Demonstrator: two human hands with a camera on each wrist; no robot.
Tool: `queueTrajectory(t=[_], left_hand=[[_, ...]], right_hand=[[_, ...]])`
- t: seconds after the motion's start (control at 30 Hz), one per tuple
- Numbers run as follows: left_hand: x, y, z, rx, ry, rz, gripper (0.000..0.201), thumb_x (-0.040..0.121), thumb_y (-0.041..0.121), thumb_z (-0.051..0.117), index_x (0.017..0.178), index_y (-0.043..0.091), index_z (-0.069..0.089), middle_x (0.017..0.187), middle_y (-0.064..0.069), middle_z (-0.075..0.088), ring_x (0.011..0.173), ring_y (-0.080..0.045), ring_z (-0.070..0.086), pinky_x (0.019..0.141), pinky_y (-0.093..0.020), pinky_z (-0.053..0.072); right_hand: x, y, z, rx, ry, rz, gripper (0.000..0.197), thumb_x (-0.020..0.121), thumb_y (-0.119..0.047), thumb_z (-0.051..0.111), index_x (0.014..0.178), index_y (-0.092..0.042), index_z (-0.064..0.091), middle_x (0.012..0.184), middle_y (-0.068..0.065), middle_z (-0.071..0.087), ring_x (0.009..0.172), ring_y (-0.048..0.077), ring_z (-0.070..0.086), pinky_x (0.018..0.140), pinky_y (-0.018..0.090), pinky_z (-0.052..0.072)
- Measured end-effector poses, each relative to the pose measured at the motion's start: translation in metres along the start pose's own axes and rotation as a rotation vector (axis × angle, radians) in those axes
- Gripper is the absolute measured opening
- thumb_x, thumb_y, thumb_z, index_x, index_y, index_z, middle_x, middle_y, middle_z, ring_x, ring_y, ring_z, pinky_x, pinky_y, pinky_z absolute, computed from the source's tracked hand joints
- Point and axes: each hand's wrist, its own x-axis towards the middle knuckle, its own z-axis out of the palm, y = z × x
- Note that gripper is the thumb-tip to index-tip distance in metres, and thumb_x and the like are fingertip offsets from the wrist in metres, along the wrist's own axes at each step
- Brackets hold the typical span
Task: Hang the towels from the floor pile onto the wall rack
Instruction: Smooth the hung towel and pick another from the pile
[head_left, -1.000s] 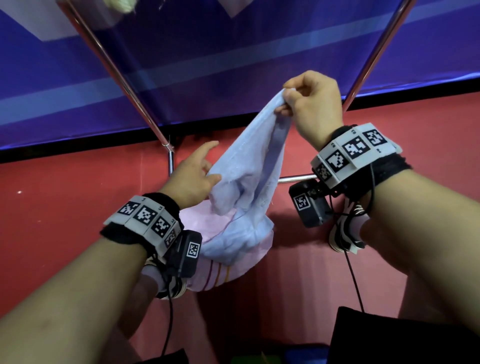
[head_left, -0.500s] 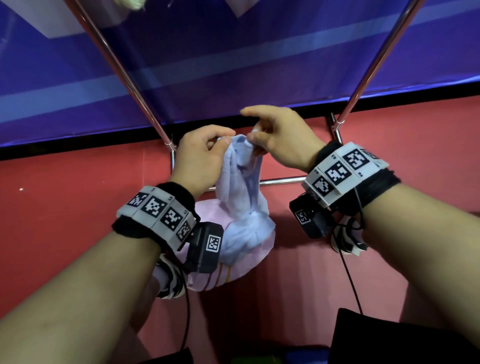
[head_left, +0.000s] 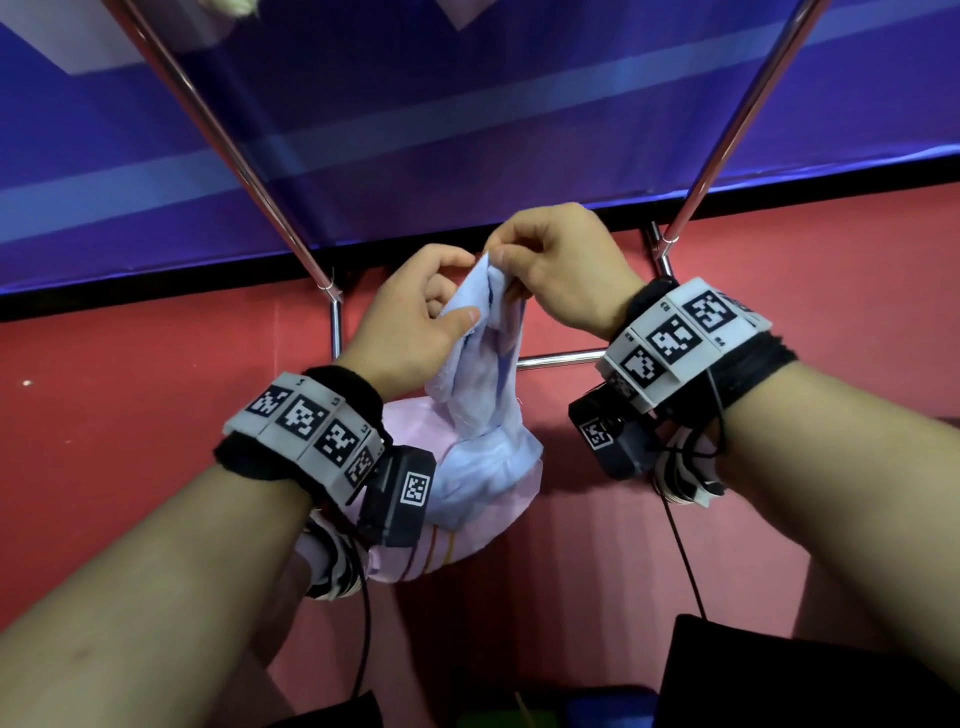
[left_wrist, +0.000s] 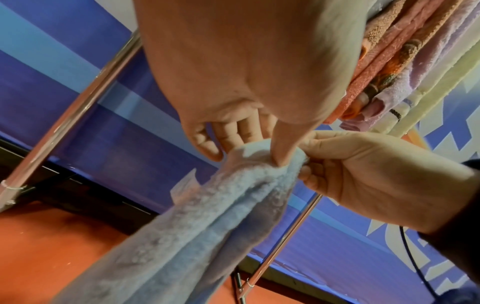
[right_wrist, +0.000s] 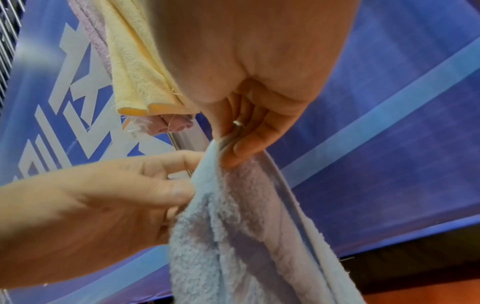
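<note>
At frame centre, our left hand (head_left: 410, 317) and right hand (head_left: 563, 270) both pinch the top edge of a pale blue terry towel (head_left: 483, 395), lifted above the pink towel pile (head_left: 467, 530) between chrome rack legs (head_left: 223, 140).

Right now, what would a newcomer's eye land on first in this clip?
Both hands pinch the top edge of a light blue towel at frame centre, the left hand beside the right hand. Its lower end hangs onto a pink towel on the red floor. Chrome rack legs slant up against a blue wall, with other towels hanging above in the left wrist view.
</note>
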Motion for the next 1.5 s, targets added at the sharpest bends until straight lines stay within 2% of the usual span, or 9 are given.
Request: queueTrajectory(t=[0.17, 0.27, 0.4, 0.7, 0.87, 1.07, 1.27, 1.4, 1.5], left_hand=[[-0.002, -0.017, -0.006, 0.119, -0.043, -0.076, 0.039, 0.081, 0.005, 0.066, 0.109, 0.03, 0.053, 0.07, 0.001, 0.056, 0.058, -0.009, 0.047, 0.064, -0.029, 0.041], [-0.005, -0.026, -0.012, 0.162, -0.001, -0.092, 0.038, 0.082, 0.003, 0.066, 0.103, 0.032, 0.056, 0.087, 0.003, 0.061, 0.075, -0.011, 0.057, 0.071, -0.029, 0.046], [-0.007, -0.019, -0.016, 0.1, 0.138, -0.022, 0.033, 0.084, -0.002, 0.063, 0.104, 0.024, 0.061, 0.094, 0.008, 0.063, 0.081, 0.01, 0.058, 0.075, -0.014, 0.046], [0.003, -0.001, -0.008, -0.045, 0.221, 0.047, 0.026, 0.084, -0.003, 0.064, 0.103, 0.014, 0.069, 0.097, 0.003, 0.07, 0.084, -0.003, 0.062, 0.079, -0.016, 0.05], [0.002, 0.001, -0.006, 0.114, 0.197, 0.116, 0.029, 0.083, 0.003, 0.063, 0.097, 0.027, 0.071, 0.085, 0.015, 0.066, 0.069, 0.01, 0.055, 0.071, -0.006, 0.039], [-0.001, 0.006, -0.004, 0.274, 0.161, 0.193, 0.021, 0.085, 0.011, 0.065, 0.102, 0.02, 0.073, 0.089, 0.021, 0.066, 0.08, 0.011, 0.058, 0.073, -0.004, 0.038], [-0.003, 0.008, -0.002, 0.249, 0.143, 0.154, 0.029, 0.082, 0.008, 0.067, 0.11, 0.018, 0.068, 0.088, 0.01, 0.067, 0.079, 0.002, 0.06, 0.073, -0.008, 0.044], [-0.007, 0.013, -0.005, 0.273, 0.103, 0.158, 0.042, 0.081, 0.006, 0.064, 0.12, 0.023, 0.059, 0.081, 0.012, 0.067, 0.076, -0.006, 0.061, 0.07, -0.015, 0.045], [-0.009, 0.014, -0.006, 0.243, 0.093, 0.107, 0.043, 0.082, 0.007, 0.065, 0.12, 0.023, 0.053, 0.08, 0.013, 0.068, 0.073, 0.0, 0.06, 0.064, -0.009, 0.042]], right_hand=[[0.004, 0.008, -0.014, -0.065, 0.18, 0.031, 0.017, 0.08, -0.011, 0.057, 0.072, -0.022, 0.067, 0.067, -0.007, 0.062, 0.075, 0.019, 0.067, 0.079, 0.038, 0.054], [0.007, 0.014, -0.023, -0.087, 0.274, 0.076, 0.016, 0.081, -0.011, 0.056, 0.076, -0.018, 0.07, 0.07, -0.005, 0.063, 0.078, 0.019, 0.066, 0.083, 0.037, 0.053], [0.008, 0.02, -0.028, -0.053, 0.317, 0.118, 0.017, 0.081, -0.011, 0.055, 0.075, -0.017, 0.07, 0.067, -0.007, 0.062, 0.076, 0.019, 0.066, 0.081, 0.037, 0.054], [0.008, 0.019, -0.016, -0.044, 0.18, 0.143, 0.02, 0.079, -0.008, 0.056, 0.068, -0.023, 0.064, 0.063, -0.005, 0.063, 0.069, 0.019, 0.066, 0.078, 0.038, 0.056], [0.001, 0.001, -0.01, 0.271, -0.037, 0.089, 0.028, 0.088, 0.003, 0.057, 0.115, -0.005, 0.06, 0.06, 0.0, 0.058, 0.049, 0.01, 0.061, 0.059, 0.027, 0.056], [-0.007, -0.007, -0.002, 0.23, -0.267, 0.076, 0.043, 0.09, 0.004, 0.056, 0.131, 0.002, 0.047, 0.064, 0.009, 0.059, 0.045, 0.007, 0.06, 0.049, 0.018, 0.048], [-0.009, -0.009, -0.001, 0.179, -0.37, 0.019, 0.024, 0.089, 0.007, 0.053, 0.111, 0.002, 0.061, 0.072, 0.023, 0.06, 0.056, 0.025, 0.06, 0.053, 0.025, 0.053], [-0.01, -0.009, -0.001, 0.191, -0.389, 0.034, 0.026, 0.09, 0.005, 0.054, 0.11, -0.009, 0.062, 0.068, 0.019, 0.062, 0.052, 0.025, 0.06, 0.052, 0.025, 0.053], [-0.011, -0.006, 0.002, 0.136, -0.35, 0.083, 0.009, 0.09, 0.001, 0.057, 0.089, -0.003, 0.065, 0.062, 0.01, 0.062, 0.049, 0.016, 0.061, 0.05, 0.021, 0.049]])
